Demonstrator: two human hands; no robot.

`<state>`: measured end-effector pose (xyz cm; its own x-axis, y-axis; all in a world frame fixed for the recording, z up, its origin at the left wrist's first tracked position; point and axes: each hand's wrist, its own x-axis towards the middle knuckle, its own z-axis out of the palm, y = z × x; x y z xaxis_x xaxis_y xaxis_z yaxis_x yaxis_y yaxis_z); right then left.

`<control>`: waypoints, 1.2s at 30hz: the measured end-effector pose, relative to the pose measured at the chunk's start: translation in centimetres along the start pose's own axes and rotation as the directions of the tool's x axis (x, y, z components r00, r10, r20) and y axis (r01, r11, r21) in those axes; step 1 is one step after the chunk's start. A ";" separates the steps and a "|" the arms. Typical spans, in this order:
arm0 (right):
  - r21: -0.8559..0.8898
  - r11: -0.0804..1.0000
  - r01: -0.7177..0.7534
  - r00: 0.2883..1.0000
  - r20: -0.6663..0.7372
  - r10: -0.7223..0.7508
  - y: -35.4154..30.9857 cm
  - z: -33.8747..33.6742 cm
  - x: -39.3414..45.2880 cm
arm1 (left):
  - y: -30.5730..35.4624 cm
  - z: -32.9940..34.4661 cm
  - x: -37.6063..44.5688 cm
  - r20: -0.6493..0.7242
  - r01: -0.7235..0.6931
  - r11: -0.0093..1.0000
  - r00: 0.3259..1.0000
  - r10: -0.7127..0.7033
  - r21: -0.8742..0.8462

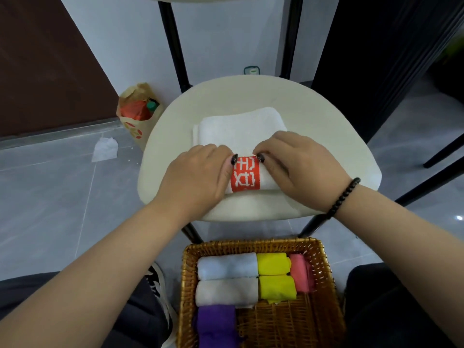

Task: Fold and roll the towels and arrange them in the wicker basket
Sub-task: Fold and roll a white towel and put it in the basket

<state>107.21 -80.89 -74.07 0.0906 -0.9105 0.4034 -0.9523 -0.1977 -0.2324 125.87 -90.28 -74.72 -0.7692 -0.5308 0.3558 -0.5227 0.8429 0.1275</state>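
A white towel [241, 129] with a red printed patch lies folded on the cream chair seat [326, 136], its near end wound into a roll. My left hand [198, 174] grips the roll's left part and my right hand [296, 167] grips its right part, fingers curled over the top. Below, the wicker basket [326, 267] holds several rolled towels: a pale blue one [226, 266], a white one [226, 292], two yellow ones [273, 263], a pink one [300, 275] and a purple one [216, 325].
A paper bag [138, 114] with a bottle and orange contents stands on the floor left of the chair, and a crumpled white tissue [105, 149] lies beside it. Black table legs [173, 43] rise behind the chair. My knees flank the basket.
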 end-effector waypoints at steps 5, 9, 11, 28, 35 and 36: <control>-0.152 0.988 -0.013 0.998 -0.065 0.003 -0.2 0.9 -1.6 | 0.3 -0.4 1.7 0.169 0.170 0.983 0.973 -0.156 -0.072; -0.062 0.974 -0.217 0.973 0.065 0.221 0.4 -0.2 -0.1 | 1.4 0.0 0.6 -0.031 -0.049 0.994 0.998 0.053 0.102; -0.001 0.954 -0.300 0.938 0.180 0.295 0.7 -0.9 0.5 | 1.6 0.5 0.2 -0.031 -0.079 0.993 0.996 0.082 0.085; -0.267 0.927 -0.262 0.964 -0.030 0.263 0.2 0.0 -0.3 | 2.7 0.3 2.4 0.097 0.093 0.996 0.991 -0.094 0.018; -0.309 0.937 -0.162 0.987 -0.030 0.161 0.5 0.6 -0.3 | 2.4 0.7 3.2 0.010 0.135 0.989 0.991 -0.136 0.052; -0.278 0.937 -0.211 0.973 0.032 0.229 0.5 0.0 0.3 | 2.7 1.1 2.6 -0.032 0.055 0.993 0.998 -0.052 0.102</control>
<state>106.77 -81.29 -74.05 -0.1203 -0.9428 0.3110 -0.9925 0.1079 -0.0567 122.04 -89.48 -74.42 -0.7289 -0.5705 0.3784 -0.5989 0.7992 0.0514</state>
